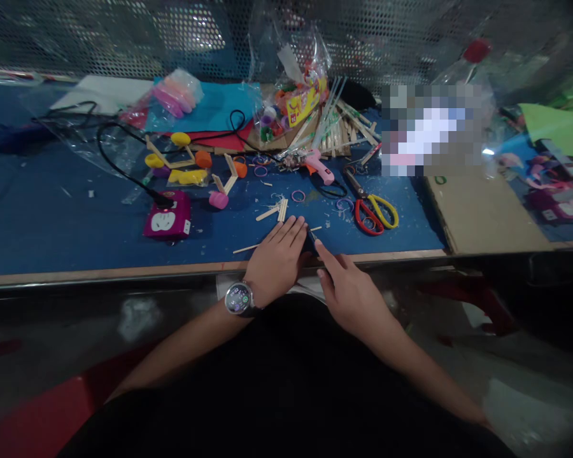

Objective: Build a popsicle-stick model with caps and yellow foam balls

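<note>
My left hand (277,261), with a watch (239,298) on its wrist, lies flat at the table's front edge. Its fingers are stretched out over a thin wooden stick (245,249), whose ends show on both sides. My right hand (356,292) is closed, index finger forward, on a dark, narrow craft knife (311,236). The knife's tip meets the stick beside my left fingertips; its handle is mostly hidden. Just beyond my left hand are short cut stick pieces (282,210) and shavings. Scissors (370,207) with red and yellow handles lie to the right.
A pink glue gun (319,166) lies behind the stick pieces. At left stands a purple power socket (168,215) with a black cable. Small stick-and-clay models (222,191), a bag of clay tubs (300,102), loose sticks (332,133) and cardboard (491,213) also occupy the table.
</note>
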A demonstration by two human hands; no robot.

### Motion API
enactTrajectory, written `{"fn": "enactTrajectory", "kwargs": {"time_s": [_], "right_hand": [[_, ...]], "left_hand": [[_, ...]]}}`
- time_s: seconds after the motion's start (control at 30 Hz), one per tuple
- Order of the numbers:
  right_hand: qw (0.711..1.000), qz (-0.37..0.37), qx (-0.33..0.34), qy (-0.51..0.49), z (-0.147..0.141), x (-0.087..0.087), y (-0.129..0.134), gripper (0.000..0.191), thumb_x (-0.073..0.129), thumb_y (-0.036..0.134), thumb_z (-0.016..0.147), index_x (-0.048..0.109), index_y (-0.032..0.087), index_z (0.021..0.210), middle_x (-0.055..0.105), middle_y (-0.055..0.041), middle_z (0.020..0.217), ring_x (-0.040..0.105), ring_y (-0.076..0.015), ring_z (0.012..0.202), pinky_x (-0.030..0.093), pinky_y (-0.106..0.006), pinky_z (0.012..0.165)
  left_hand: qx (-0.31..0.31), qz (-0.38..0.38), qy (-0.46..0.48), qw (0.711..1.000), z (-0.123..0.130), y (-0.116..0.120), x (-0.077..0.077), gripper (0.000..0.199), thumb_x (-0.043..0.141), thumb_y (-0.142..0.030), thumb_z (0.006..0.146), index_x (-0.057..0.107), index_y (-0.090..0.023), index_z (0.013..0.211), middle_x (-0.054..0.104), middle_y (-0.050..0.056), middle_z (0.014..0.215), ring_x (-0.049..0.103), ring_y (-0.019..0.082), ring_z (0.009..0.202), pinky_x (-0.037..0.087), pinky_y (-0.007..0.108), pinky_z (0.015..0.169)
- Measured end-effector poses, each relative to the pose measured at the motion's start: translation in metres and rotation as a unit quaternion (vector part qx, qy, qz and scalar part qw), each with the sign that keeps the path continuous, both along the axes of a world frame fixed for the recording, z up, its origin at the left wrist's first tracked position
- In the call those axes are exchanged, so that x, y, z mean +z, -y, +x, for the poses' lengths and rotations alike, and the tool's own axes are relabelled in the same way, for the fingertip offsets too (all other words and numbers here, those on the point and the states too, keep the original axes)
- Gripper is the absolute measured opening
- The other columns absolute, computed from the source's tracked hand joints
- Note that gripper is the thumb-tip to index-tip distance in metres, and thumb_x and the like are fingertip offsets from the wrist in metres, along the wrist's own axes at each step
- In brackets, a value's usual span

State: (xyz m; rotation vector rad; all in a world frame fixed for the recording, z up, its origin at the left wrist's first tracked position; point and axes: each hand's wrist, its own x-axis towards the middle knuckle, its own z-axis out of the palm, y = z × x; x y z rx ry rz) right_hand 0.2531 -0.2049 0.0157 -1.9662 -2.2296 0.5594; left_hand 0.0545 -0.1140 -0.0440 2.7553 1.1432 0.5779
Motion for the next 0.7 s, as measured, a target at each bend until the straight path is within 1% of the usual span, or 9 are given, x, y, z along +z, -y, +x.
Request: {"fn": "enactTrajectory", "kwargs": {"time_s": [0.1, 0.23, 0.4, 0.57, 0.7], "right_hand": [[1.000, -0.016, -0.001, 0.022, -0.0090, -0.0043, 0.0046, 0.069, 0.040, 0.026, 0.123, 0.035, 0.020, 0.192, 0.070, -0.0269, 0.160, 0.084, -0.0372, 0.117, 0.075, -0.049, 0.090], [0.999, -0.036, 0.006, 0.037, -0.0130, -0.0065, 0.0074, 0.073, 0.038, 0.022, 0.122, 0.029, 0.020, 0.194, 0.068, -0.0274, 0.160, 0.085, -0.0359, 0.111, 0.076, -0.051, 0.088], [0.997, -0.062, 0.010, 0.052, -0.0118, -0.0027, 0.0062, 0.074, 0.038, 0.023, 0.122, 0.026, 0.022, 0.195, 0.067, -0.0270, 0.162, 0.085, -0.0374, 0.110, 0.076, -0.051, 0.085], [0.997, -0.061, 0.008, 0.044, -0.0100, -0.0025, 0.0061, 0.075, 0.039, 0.023, 0.122, 0.025, 0.023, 0.196, 0.066, -0.0255, 0.164, 0.084, -0.0364, 0.114, 0.074, -0.047, 0.083], [0.999, -0.046, 0.012, 0.017, -0.0081, -0.0038, 0.0059, 0.076, 0.042, 0.020, 0.119, 0.029, 0.023, 0.194, 0.072, -0.0232, 0.156, 0.083, -0.0328, 0.111, 0.071, -0.040, 0.080]], "left_hand": [[-0.002, -0.007, 0.007, 1.000, -0.0012, -0.0003, -0.0012, 0.062, 0.046, -0.034, 0.125, 0.058, 0.003, 0.174, 0.055, 0.029, 0.183, 0.054, 0.041, 0.175, 0.049, 0.063, 0.145], [0.007, -0.017, 0.022, 1.000, -0.0017, 0.0003, -0.0014, 0.061, 0.049, -0.034, 0.124, 0.059, -0.002, 0.175, 0.055, 0.026, 0.184, 0.052, 0.040, 0.177, 0.047, 0.064, 0.146], [0.009, -0.023, 0.020, 0.999, -0.0014, 0.0013, 0.0000, 0.060, 0.049, -0.033, 0.123, 0.060, -0.003, 0.174, 0.056, 0.025, 0.184, 0.052, 0.038, 0.177, 0.047, 0.062, 0.147], [0.013, -0.014, 0.022, 1.000, -0.0017, 0.0019, -0.0007, 0.059, 0.048, -0.031, 0.123, 0.059, -0.003, 0.174, 0.057, 0.025, 0.184, 0.052, 0.038, 0.177, 0.048, 0.062, 0.146], [0.006, -0.014, 0.017, 1.000, -0.0024, 0.0015, -0.0002, 0.061, 0.048, -0.034, 0.124, 0.059, -0.001, 0.174, 0.056, 0.026, 0.184, 0.052, 0.040, 0.177, 0.048, 0.064, 0.145]]}}
